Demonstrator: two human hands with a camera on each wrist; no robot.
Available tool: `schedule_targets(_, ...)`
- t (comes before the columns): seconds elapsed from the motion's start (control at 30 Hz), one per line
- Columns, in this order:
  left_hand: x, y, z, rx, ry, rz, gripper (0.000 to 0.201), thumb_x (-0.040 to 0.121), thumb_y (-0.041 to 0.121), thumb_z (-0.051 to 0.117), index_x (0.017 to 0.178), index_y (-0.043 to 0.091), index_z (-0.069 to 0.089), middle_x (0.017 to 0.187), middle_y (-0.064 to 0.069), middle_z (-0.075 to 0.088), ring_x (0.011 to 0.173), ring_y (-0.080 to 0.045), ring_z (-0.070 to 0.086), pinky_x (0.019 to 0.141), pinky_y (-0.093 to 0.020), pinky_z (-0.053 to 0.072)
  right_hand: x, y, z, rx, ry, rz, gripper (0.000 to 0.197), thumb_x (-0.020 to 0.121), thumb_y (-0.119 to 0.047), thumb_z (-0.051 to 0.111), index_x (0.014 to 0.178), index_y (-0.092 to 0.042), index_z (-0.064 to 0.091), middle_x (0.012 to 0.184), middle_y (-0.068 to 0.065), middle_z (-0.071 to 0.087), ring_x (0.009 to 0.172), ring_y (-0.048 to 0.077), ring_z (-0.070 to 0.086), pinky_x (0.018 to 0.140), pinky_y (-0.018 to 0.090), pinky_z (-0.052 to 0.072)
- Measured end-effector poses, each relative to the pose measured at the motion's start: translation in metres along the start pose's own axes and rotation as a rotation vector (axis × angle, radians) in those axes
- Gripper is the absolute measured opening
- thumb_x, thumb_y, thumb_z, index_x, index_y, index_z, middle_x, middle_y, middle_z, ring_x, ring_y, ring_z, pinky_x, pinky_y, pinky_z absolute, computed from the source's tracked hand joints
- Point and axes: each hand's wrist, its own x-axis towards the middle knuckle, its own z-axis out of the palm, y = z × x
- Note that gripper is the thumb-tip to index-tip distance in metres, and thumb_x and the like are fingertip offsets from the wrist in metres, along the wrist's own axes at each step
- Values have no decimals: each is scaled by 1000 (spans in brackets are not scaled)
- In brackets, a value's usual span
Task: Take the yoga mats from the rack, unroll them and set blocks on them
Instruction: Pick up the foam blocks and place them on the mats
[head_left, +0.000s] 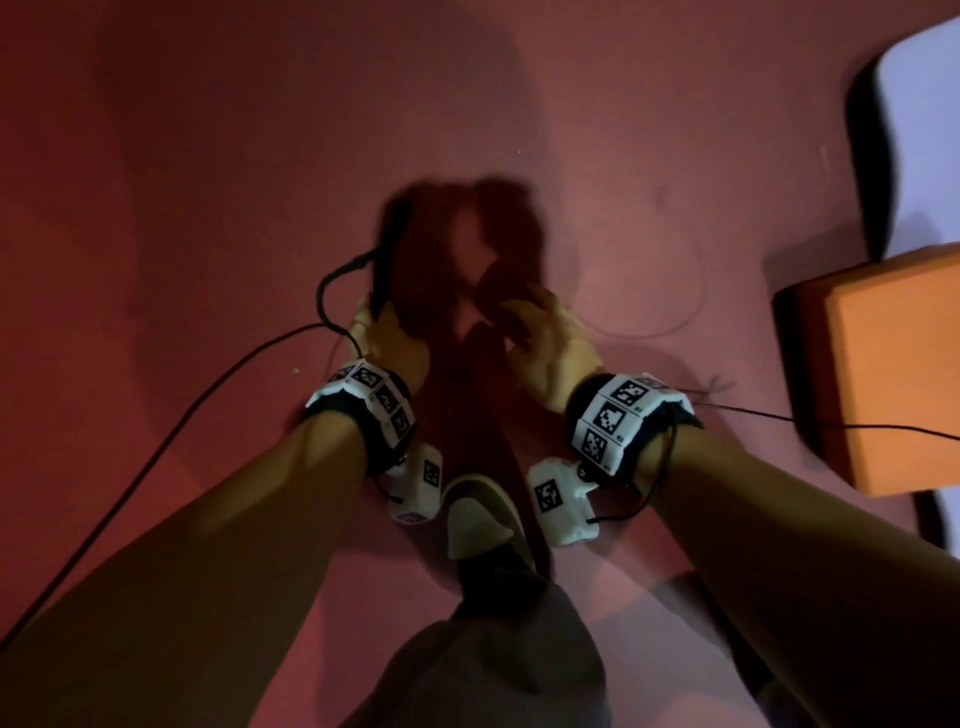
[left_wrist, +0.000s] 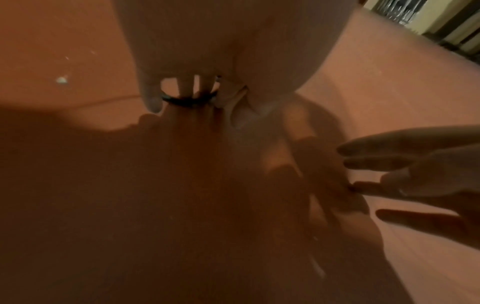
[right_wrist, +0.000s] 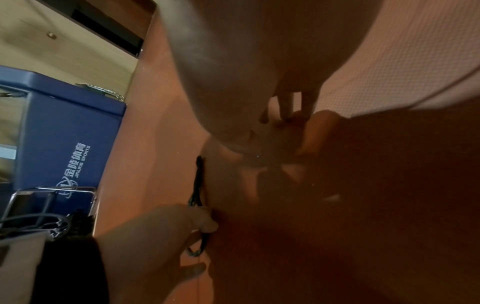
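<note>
The pink yoga mat (head_left: 597, 156) lies unrolled on the floor and fills most of the head view. It looks soft, light and textured, likely to crease rather than slide; its free edge seems the best place to grip. The left hand (head_left: 387, 332) pinches a black elastic strap (head_left: 379, 270) against the mat. The right hand (head_left: 545, 338) hovers just beside it, fingers spread (holding nothing visible). An orange yoga block (head_left: 893, 374) sits at the mat's right side. Open mat extends ahead; a dark blue case (right_wrist: 67, 139) stands past the left edge.
</note>
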Motion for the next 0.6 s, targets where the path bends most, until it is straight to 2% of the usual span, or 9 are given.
schedule_targets(0.1, -8, 11, 15, 50, -7, 62, 57, 92, 31, 49, 148, 26, 41, 158, 0, 27, 130, -34, 47, 101, -44, 49, -9, 17, -11, 33, -6, 37, 56, 81, -24, 60, 136, -21, 56, 152, 9, 38, 131, 32, 47, 107, 42, 43)
schedule_targets(0.13, -14, 16, 20, 54, -28, 96, 55, 89, 34, 48, 143, 25, 47, 158, -2, 29, 127, -36, 49, 100, -46, 50, -15, 21, -17, 49, -8, 46, 56, 81, -23, 60, 136, -20, 56, 151, 8, 40, 129, 32, 48, 105, 42, 44)
schedule_targets(0.2, -38, 39, 39, 56, -103, 180, 57, 85, 39, 43, 132, 13, 59, 150, -15, 40, 130, -39, 45, 109, -50, 40, -34, 33, -34, 84, 8, 64, 56, 80, -25, 58, 135, -16, 57, 146, 9, 44, 124, 34, 52, 103, 42, 45)
schedule_targets(0.27, -68, 68, 62, 46, -177, 284, 51, 84, 32, 43, 119, 2, 66, 134, -24, 52, 126, -42, 46, 109, -51, 36, -58, 51, -50, 107, 34, 85, 61, 74, -25, 51, 133, -13, 58, 141, 12, 49, 123, 35, 51, 103, 42, 43)
schedule_targets(0.37, -108, 112, 100, -43, -255, 320, 38, 81, 12, 53, 114, 2, 69, 124, -21, 60, 119, -38, 54, 103, -45, 43, -94, 81, -78, 131, 86, 136, 55, 79, -18, 57, 134, -14, 56, 135, 8, 54, 125, 30, 50, 105, 37, 39)
schedule_targets(0.43, -134, 140, 127, -135, -307, 351, 31, 77, 8, 51, 98, 1, 72, 104, -18, 69, 96, -33, 66, 83, -35, 54, -121, 104, -100, 131, 106, 176, 52, 83, -11, 58, 135, -14, 54, 135, 8, 54, 123, 28, 50, 104, 32, 38)
schedule_targets(0.5, -157, 160, 155, -187, -383, 330, 18, 84, -3, 52, 87, 1, 69, 91, -15, 69, 70, -20, 67, 57, -21, 49, -146, 128, -119, 108, 136, 202, 52, 84, -8, 55, 136, -15, 53, 137, 9, 53, 123, 29, 50, 102, 31, 37)
schedule_targets(0.53, -168, 167, 170, -181, -406, 343, 17, 86, -4, 51, 87, 2, 67, 92, -14, 68, 70, -19, 67, 54, -21, 49, -160, 140, -127, 101, 143, 220, 53, 84, -6, 55, 136, -15, 53, 137, 9, 52, 124, 29, 49, 102, 31, 36)
schedule_targets(0.6, -188, 180, 195, -135, -438, 345, 20, 82, -3, 51, 92, 3, 67, 101, -24, 66, 91, -36, 68, 70, -39, 57, -182, 167, -139, 93, 144, 267, 55, 84, -5, 54, 138, -18, 51, 138, 9, 51, 125, 31, 46, 99, 33, 37)
